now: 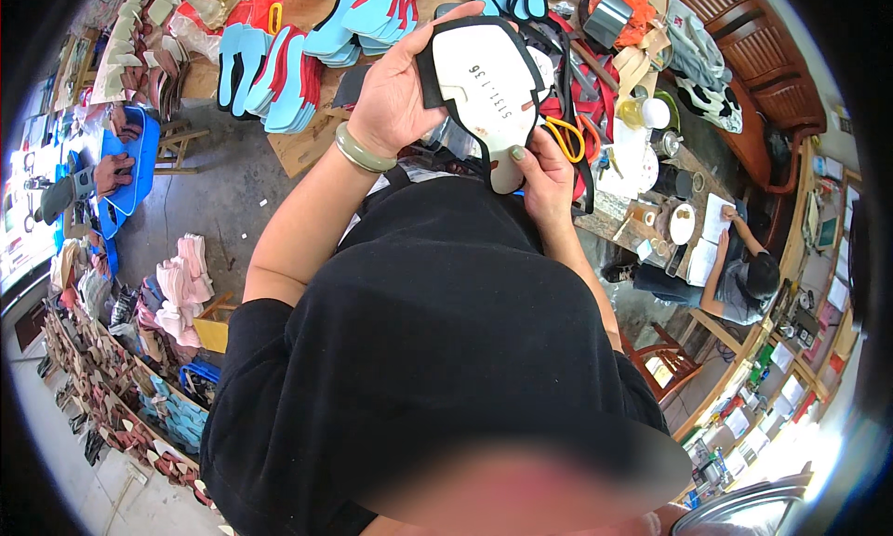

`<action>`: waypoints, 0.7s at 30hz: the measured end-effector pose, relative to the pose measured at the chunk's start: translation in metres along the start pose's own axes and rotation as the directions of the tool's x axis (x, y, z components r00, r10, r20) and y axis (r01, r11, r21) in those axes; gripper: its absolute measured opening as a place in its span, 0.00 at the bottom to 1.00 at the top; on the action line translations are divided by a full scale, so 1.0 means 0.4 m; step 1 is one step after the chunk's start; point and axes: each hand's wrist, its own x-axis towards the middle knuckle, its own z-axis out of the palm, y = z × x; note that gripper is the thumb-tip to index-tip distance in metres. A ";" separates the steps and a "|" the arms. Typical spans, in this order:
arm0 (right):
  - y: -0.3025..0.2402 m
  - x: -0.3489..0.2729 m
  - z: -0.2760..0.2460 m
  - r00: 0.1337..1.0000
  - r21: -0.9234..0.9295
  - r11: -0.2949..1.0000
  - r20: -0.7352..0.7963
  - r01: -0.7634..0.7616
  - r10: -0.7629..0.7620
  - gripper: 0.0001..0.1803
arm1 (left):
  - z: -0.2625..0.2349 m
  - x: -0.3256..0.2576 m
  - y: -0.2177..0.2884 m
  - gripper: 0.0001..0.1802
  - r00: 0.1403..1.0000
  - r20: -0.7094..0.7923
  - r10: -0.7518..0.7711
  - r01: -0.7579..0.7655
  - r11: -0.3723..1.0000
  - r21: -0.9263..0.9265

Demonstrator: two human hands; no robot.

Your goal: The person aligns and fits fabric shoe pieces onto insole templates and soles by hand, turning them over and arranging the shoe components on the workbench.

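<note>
Right hand (547, 173) pinches the narrow end of a flat, white, paddle-shaped piece with black edging (484, 57); left hand (393, 94) clasps its broad end, held before the black-shirted torso (456, 304). Yellow loop handle (579, 144) beside right hand; light-blue, sole-shaped sheets (294, 94) stacked on brown wooden table (302, 147).

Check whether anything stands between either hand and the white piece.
Nothing visible does: the left hand directly holds the white piece at its left side, and the right hand grips its narrow lower end.
</note>
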 end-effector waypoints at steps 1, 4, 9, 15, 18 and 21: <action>0.000 0.002 0.003 1.000 0.000 1.000 0.002 0.000 0.000 0.22 | -0.001 0.000 0.002 0.28 1.000 -0.001 0.002 -0.002 1.000 0.000; 0.002 0.005 0.011 1.000 -0.005 1.000 0.009 0.004 -0.004 0.22 | -0.004 -0.002 0.009 0.28 1.000 -0.011 0.006 -0.006 1.000 -0.007; 0.010 0.011 0.019 1.000 -0.022 1.000 0.006 0.007 -0.007 0.21 | -0.011 -0.001 0.020 0.28 1.000 -0.025 0.009 -0.009 1.000 0.000; -0.006 0.022 0.039 0.999 0.017 0.999 0.013 -0.050 0.050 0.22 | -0.027 -0.004 0.036 0.28 0.999 0.051 0.011 -0.005 0.993 -0.114; -0.017 0.034 0.048 0.999 -0.067 0.997 -0.009 -0.042 0.042 0.23 | -0.060 -0.002 0.030 0.24 1.000 0.003 0.009 -0.009 0.993 0.120; 0.002 0.060 0.030 0.999 -0.266 0.964 -0.035 -0.002 -0.007 0.24 | -0.101 -0.012 0.031 0.18 0.989 -0.151 -0.002 0.009 0.999 0.051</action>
